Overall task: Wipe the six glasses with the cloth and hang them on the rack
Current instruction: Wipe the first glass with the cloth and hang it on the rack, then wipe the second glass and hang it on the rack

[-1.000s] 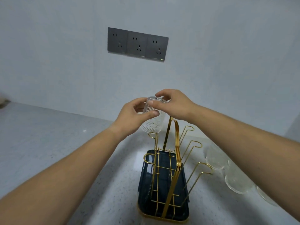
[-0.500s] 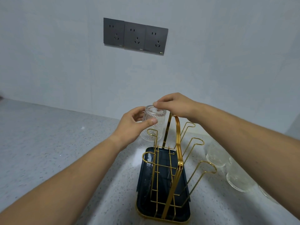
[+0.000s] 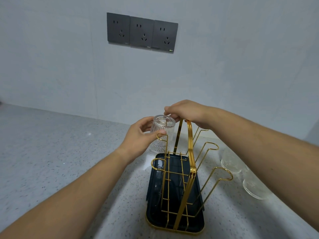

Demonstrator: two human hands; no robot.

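Left hand [image 3: 139, 138] grips the upturned ribbed glass [image 3: 163, 125]; right hand [image 3: 188, 112] pinches its base. Under the left thumb, a rack [image 3: 190, 169] prong crosses the glass. Spare glasses [image 3: 231, 161] lie on the bench [image 3: 51, 152] beneath the right forearm.

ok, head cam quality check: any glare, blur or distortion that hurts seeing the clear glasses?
Head view: soft even light, faint shadows; wide-angle bend tilts the socket panel and curves the counter; a pale reflection sits on the counter by the rack; the held glass is sharp, but the glasses at the right wash out against the stone, edges soft.
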